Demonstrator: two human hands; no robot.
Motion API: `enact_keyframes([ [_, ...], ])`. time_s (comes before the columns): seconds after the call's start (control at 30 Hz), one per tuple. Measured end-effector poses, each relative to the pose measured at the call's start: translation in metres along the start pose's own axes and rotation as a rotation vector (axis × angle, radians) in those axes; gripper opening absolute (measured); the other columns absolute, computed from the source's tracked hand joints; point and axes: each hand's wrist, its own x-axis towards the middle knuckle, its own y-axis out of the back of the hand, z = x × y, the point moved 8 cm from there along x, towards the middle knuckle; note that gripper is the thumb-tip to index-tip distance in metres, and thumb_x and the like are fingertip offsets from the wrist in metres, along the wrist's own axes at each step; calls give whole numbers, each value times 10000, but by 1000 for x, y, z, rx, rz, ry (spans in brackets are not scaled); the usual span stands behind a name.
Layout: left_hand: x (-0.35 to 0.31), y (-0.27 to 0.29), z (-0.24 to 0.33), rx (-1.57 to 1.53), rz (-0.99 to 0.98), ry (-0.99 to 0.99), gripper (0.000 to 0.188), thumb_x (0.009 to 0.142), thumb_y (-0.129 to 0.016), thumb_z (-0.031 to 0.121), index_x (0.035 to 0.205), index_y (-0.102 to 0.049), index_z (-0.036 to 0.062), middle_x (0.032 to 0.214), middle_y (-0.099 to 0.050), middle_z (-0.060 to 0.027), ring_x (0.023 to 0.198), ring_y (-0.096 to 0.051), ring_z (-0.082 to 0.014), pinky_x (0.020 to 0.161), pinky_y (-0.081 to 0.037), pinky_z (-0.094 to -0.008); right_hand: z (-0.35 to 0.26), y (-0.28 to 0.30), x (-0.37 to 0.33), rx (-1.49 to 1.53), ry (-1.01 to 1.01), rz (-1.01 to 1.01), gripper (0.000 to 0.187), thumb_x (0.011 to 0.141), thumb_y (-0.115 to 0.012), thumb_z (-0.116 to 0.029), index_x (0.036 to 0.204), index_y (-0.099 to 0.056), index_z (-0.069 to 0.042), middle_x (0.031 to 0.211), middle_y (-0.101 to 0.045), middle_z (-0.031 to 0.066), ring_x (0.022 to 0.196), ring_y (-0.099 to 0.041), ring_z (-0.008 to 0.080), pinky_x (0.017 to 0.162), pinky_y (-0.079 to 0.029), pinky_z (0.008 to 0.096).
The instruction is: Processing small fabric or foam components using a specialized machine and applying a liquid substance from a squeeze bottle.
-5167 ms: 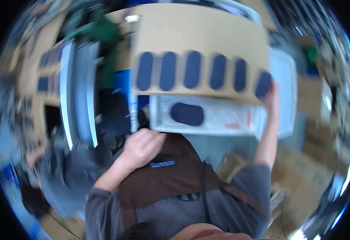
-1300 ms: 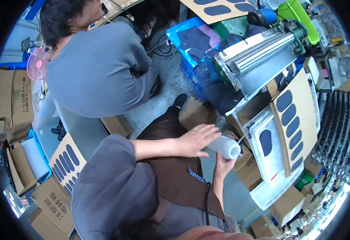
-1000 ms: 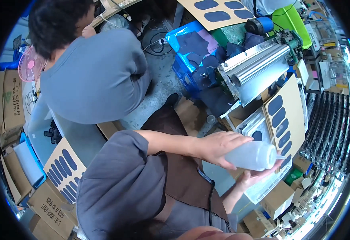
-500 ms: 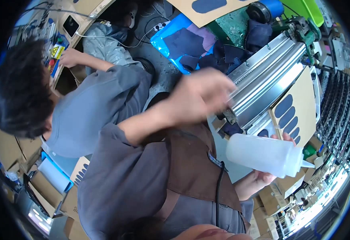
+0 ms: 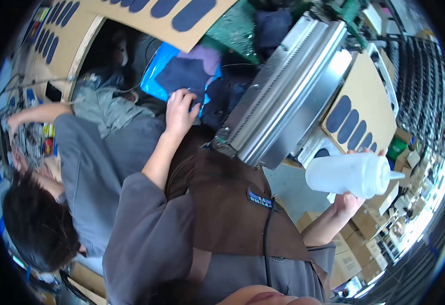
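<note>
My right hand (image 5: 352,199) is wrapped round a translucent white squeeze bottle (image 5: 342,174). The bottle lies on its side in my grip, its pointed nozzle toward the right. On the left, my left hand (image 5: 180,116) is over the near edge of a blue plastic bag (image 5: 154,76) that has dark blue fabric pieces (image 5: 179,76) lying on it. Its fingers are loosely bent and the thumb stands apart, with nothing visible between them. Whether the fingertips touch the fabric, I cannot tell. A purple piece (image 5: 210,57) shows behind the dark ones.
A metal roller machine (image 5: 288,96) with a green frame stands ahead. Boards with dark oval pieces lie right of it (image 5: 380,91) and at the upper left (image 5: 146,23). A co-worker (image 5: 115,168) in grey sits close on my left. Cardboard boxes (image 5: 344,264) stand at the lower right.
My left hand has moved left, away from the machine's near end to the fabric on the blue bag. The bottle stays in my right hand. The view has shifted, and the co-worker leans differently.
</note>
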Motion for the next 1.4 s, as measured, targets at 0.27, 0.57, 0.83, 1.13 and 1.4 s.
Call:
enact_keyframes([
  [0.27, 24, 47, 24, -172, 143, 64, 199, 741, -709, 5, 913, -619, 46, 1123, -646, -84, 961, -603, -260, 865, -491, -349, 2, 2, 19, -159, -26, 72, 1226, 530, -909, -420, 1552, -309, -107, 1396, -496, 167, 1175, -579, 356, 1036, -445, 498],
  [0.57, 71, 89, 39, -506, 113, 311, 157, 827, -640, -3, 955, -554, 25, 1041, -700, -120, 833, -612, -175, 783, -497, -275, -7, -17, 64, -548, -68, -68, 1072, 599, -857, -410, 1507, -390, -85, 1369, -539, 169, 1203, -556, 362, 1028, -419, 499],
  [0.83, 39, 58, -27, -785, -105, 573, 75, 913, -585, 54, 965, -533, 72, 960, -676, -104, 799, -597, -143, 766, -476, -232, 1, -22, 75, -644, 0, -149, 1015, 623, -843, -408, 1490, -421, -89, 1355, -561, 165, 1214, -556, 367, 1017, -432, 503],
  [1.13, 59, 82, 19, -1652, 36, 593, 287, 926, -542, 57, 1209, -498, 40, 1145, -626, -264, 959, -665, -323, 914, -539, -337, 7, -7, 70, -595, 21, -186, 891, 720, -817, -244, 1495, -419, -55, 1356, -573, 170, 1199, -564, 344, 1034, -425, 443],
  [1.4, 97, 91, 70, -1624, -165, 261, 273, 947, -573, 69, 1211, -541, 11, 1174, -622, -190, 1028, -639, -231, 937, -501, -283, 3, -10, 73, -667, 30, -201, 939, 700, -814, -332, 1511, -409, -85, 1371, -561, 171, 1217, -549, 368, 1020, -434, 501],
])
